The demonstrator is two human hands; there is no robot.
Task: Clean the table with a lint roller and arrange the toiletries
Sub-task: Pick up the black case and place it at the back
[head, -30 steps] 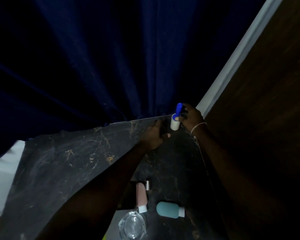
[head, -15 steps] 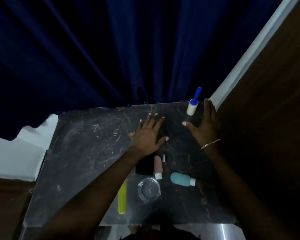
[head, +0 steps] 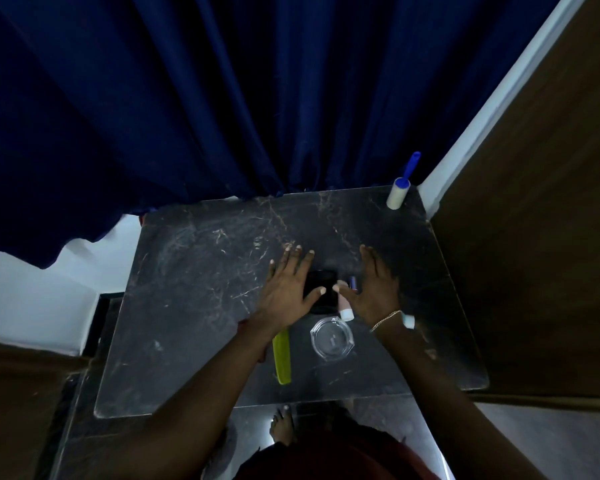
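Note:
A white lint roller [head: 399, 192] with a blue handle stands alone at the far right corner of the dark marble table [head: 194, 265]. My left hand [head: 288, 289] hovers with fingers spread, its thumb over a black flat object [head: 321, 289]. My right hand [head: 374, 289] is spread too, over a pink tube [head: 345, 308] with a white cap and a small blue item [head: 353, 282]. My right wrist hides most of a teal bottle; only its white cap [head: 409, 321] shows. A yellow-green comb [head: 282, 356] and a clear glass ashtray [head: 331, 337] lie nearer to me.
A dark blue curtain [head: 222, 98] hangs along the table's far edge. A brown wooden panel [head: 541, 237] borders the right side and a white wall [head: 32, 299] the left. A bare foot [head: 283, 424] shows on the glossy floor below the table.
My right hand let go of the lint roller at the far right corner. Both hands drew back toward me and now hover over the toiletries. The camera view tilted down, showing more of the table.

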